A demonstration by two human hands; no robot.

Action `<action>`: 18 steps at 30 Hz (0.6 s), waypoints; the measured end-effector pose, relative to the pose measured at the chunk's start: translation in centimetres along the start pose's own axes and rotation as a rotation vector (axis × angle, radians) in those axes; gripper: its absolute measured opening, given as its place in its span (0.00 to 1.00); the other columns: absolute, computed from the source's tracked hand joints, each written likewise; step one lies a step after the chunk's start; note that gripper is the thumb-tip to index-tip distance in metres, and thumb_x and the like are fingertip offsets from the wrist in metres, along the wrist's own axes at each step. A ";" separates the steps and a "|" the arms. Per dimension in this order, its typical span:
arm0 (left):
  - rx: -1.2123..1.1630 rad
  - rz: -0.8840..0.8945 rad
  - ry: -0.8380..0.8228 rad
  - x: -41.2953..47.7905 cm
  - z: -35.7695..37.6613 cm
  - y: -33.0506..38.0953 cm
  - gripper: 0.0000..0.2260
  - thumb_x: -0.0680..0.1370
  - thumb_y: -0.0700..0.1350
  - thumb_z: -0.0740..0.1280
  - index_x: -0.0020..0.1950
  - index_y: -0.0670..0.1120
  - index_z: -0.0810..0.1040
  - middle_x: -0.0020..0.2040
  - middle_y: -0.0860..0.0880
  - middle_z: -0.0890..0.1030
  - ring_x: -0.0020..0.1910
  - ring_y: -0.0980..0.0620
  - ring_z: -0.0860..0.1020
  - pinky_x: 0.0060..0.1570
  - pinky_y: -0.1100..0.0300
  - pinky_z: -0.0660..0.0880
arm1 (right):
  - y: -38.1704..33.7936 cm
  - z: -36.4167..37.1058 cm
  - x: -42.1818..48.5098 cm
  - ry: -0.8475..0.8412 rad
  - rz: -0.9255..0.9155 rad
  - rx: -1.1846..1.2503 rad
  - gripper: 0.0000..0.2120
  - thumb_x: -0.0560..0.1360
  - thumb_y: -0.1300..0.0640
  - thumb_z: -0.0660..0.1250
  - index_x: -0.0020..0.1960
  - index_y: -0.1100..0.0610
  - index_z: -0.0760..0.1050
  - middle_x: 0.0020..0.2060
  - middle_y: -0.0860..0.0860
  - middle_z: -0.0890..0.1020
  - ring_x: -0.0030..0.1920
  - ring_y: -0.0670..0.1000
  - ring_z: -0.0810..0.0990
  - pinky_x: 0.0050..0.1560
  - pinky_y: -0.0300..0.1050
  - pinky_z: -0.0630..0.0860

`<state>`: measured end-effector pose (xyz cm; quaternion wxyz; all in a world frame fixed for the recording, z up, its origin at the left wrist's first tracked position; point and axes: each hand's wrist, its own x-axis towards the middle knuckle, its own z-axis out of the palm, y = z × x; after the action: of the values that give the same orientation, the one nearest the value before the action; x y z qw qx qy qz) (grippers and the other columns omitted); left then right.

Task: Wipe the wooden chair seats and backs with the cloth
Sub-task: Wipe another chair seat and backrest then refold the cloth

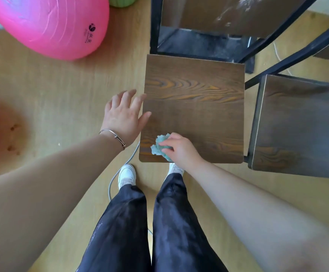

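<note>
A dark wooden chair seat (195, 107) with orange grain lies directly below me, its black metal frame rising behind it. A crumpled teal cloth (159, 147) rests on the seat's near left corner, and my right hand (181, 150) grips it from the right. My left hand (123, 116) hovers with fingers spread at the seat's left edge, the thumb just over the wood; it holds nothing. To the right stands a second wooden chair seat (297, 126). Above, the first chair's wooden back (228, 14) shows pale smears.
A large pink exercise ball (47, 24) sits on the wood floor at upper left, a green object (121, 1) beside it. A grey cable (120, 173) runs on the floor by my white shoes. A dark mat (199, 44) lies under the chair frame.
</note>
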<state>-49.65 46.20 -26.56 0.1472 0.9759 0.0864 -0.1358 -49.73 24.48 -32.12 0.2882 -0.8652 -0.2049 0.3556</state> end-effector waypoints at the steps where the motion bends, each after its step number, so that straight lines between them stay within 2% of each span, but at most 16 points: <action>1: -0.009 0.003 -0.001 0.5 -0.1 1.0 0.24 0.79 0.59 0.57 0.73 0.51 0.65 0.73 0.45 0.66 0.69 0.39 0.63 0.63 0.42 0.64 | 0.6 -1.7 0.3 0.091 0.051 0.044 0.12 0.77 0.62 0.68 0.60 0.58 0.82 0.51 0.50 0.75 0.51 0.51 0.77 0.52 0.36 0.69; 3: -0.021 0.012 -0.001 1.7 0.0 2.8 0.24 0.80 0.58 0.58 0.73 0.50 0.65 0.73 0.45 0.66 0.68 0.39 0.64 0.63 0.42 0.65 | 2.0 -5.1 1.2 0.222 0.109 0.062 0.12 0.77 0.60 0.69 0.60 0.58 0.81 0.50 0.48 0.74 0.49 0.49 0.76 0.51 0.34 0.69; 5: -0.023 0.013 -0.009 3.0 0.3 4.4 0.24 0.80 0.58 0.58 0.73 0.51 0.65 0.73 0.46 0.65 0.69 0.39 0.63 0.64 0.42 0.64 | 3.6 -7.7 2.5 0.317 0.158 0.072 0.12 0.77 0.58 0.69 0.60 0.58 0.82 0.50 0.48 0.75 0.46 0.48 0.76 0.51 0.37 0.72; 8: -0.022 0.002 -0.032 4.6 1.2 6.2 0.24 0.80 0.59 0.57 0.74 0.52 0.64 0.74 0.47 0.64 0.70 0.41 0.61 0.66 0.43 0.63 | 5.9 -10.0 4.2 0.391 0.302 0.117 0.13 0.79 0.55 0.68 0.62 0.56 0.80 0.53 0.50 0.76 0.49 0.48 0.77 0.51 0.39 0.75; 13: -0.025 -0.003 -0.072 6.0 2.4 8.1 0.24 0.80 0.59 0.56 0.74 0.52 0.63 0.75 0.47 0.63 0.71 0.41 0.60 0.67 0.43 0.62 | 8.4 -10.9 5.9 0.319 0.347 0.083 0.14 0.79 0.54 0.67 0.64 0.53 0.78 0.54 0.50 0.76 0.53 0.52 0.78 0.55 0.49 0.79; 18: 0.003 0.000 -0.114 7.3 3.3 9.0 0.24 0.80 0.59 0.55 0.75 0.52 0.62 0.75 0.48 0.62 0.72 0.43 0.58 0.69 0.45 0.60 | 8.7 -11.2 5.8 0.279 0.263 0.022 0.08 0.78 0.54 0.68 0.56 0.52 0.78 0.50 0.50 0.76 0.48 0.52 0.78 0.49 0.53 0.80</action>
<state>-41.66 37.60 -29.28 0.1507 0.9667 0.0779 -0.1916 -36.36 17.22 -34.14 0.2743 -0.9222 -0.0439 0.2691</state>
